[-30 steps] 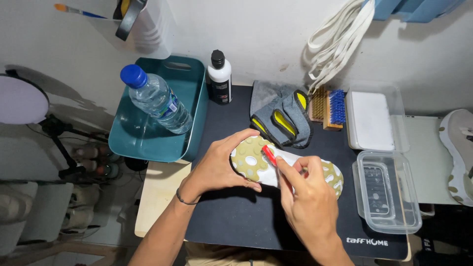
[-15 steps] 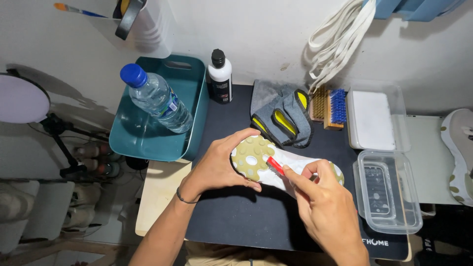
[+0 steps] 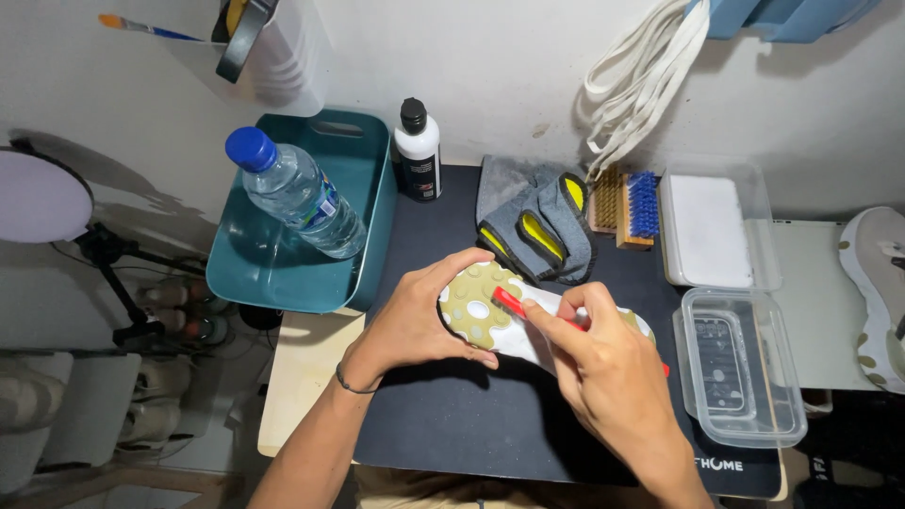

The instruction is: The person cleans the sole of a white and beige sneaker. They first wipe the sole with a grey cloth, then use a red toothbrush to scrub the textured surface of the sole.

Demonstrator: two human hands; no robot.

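Observation:
A shoe (image 3: 476, 306) lies sole up over the dark mat (image 3: 452, 415), its sole olive with pale round spots. My left hand (image 3: 415, 316) grips its heel end from the left. My right hand (image 3: 603, 368) holds a red-tipped brush (image 3: 509, 302) whose head rests on the sole near the heel. The right hand covers the middle of the shoe and most of the brush handle.
A teal bin (image 3: 368, 198) with a water bottle (image 3: 297, 193) stands at the left. Behind the mat are a black-capped white bottle (image 3: 418, 151), a grey and yellow cloth (image 3: 537, 226), two brushes (image 3: 625, 207) and white laces (image 3: 641, 75). Clear plastic boxes (image 3: 740, 363) and another shoe (image 3: 877, 292) lie at the right.
My right hand has slid the brush head a little along the sole towards the heel. My left hand keeps its grip on the shoe.

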